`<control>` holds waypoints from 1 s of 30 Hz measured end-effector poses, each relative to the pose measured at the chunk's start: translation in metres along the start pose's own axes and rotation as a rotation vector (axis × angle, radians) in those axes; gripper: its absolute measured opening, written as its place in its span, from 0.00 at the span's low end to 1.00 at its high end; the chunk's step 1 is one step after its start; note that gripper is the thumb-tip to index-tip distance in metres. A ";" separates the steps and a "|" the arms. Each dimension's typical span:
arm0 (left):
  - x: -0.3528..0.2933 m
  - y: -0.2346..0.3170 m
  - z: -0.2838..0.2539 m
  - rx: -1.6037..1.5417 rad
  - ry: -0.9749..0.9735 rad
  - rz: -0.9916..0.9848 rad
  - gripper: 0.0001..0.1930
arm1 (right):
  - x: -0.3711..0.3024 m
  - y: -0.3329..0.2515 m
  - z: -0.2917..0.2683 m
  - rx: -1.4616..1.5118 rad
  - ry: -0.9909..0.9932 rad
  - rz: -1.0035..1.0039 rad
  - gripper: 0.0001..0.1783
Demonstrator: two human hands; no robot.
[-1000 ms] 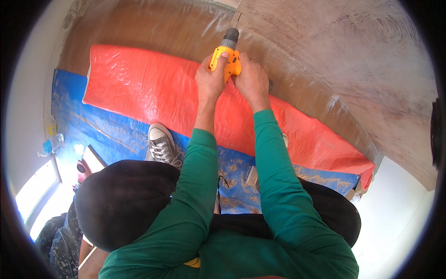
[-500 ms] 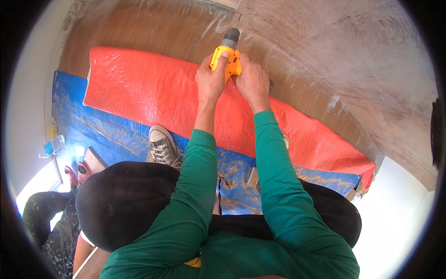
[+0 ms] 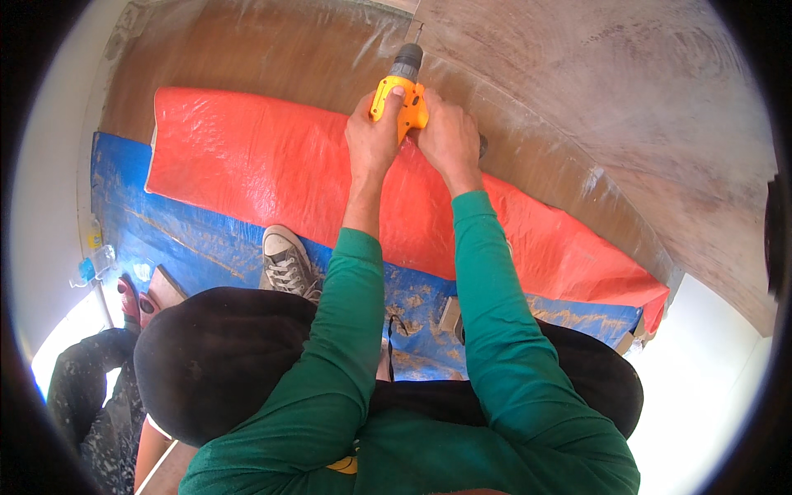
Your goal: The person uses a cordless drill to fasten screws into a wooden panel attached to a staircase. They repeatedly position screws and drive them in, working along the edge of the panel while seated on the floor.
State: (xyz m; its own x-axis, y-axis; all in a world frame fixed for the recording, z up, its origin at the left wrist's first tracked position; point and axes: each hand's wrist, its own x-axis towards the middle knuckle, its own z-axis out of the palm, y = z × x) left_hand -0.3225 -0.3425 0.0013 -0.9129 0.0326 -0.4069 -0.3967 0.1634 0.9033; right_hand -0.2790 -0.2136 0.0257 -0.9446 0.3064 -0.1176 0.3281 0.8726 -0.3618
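Observation:
Both hands hold a yellow and black cordless drill (image 3: 402, 91), its chuck pointing away from me. A thin bit (image 3: 420, 33) reaches from the chuck to the near corner of the wooden panel; whether its tip touches cannot be made out. My left hand (image 3: 371, 136) is wrapped round the left side of the drill body, thumb on top. My right hand (image 3: 450, 142) grips the handle from the right, hiding most of it. Beneath the hands lies a red plastic sheet (image 3: 247, 153).
A large wooden panel (image 3: 602, 74) rises at the right, meeting a brown wooden surface (image 3: 231, 58). A dusty blue sheet (image 3: 186, 227) lies under the red one, with my sneaker (image 3: 285, 256) on it. Another person's paint-spattered trousers (image 3: 87, 388) show at lower left.
The drill and both hands have shifted very slightly up and left in the picture. My grip looks the same. The other person's legs have moved a little.

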 end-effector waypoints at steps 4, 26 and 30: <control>0.003 0.002 0.002 0.016 0.010 -0.005 0.34 | 0.004 0.001 0.000 0.004 0.002 0.003 0.31; 0.001 -0.015 -0.006 -0.347 -0.256 -0.135 0.30 | -0.006 0.010 -0.014 -0.079 -0.032 -0.026 0.26; 0.004 -0.035 -0.031 -0.088 -0.423 -0.100 0.30 | -0.037 0.015 0.006 0.025 -0.112 0.040 0.24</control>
State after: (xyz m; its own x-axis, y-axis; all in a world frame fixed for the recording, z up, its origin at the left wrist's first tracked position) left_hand -0.3151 -0.3785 -0.0281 -0.7573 0.4245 -0.4963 -0.5044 0.1025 0.8574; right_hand -0.2392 -0.2142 0.0187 -0.9264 0.2949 -0.2344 0.3662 0.8504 -0.3776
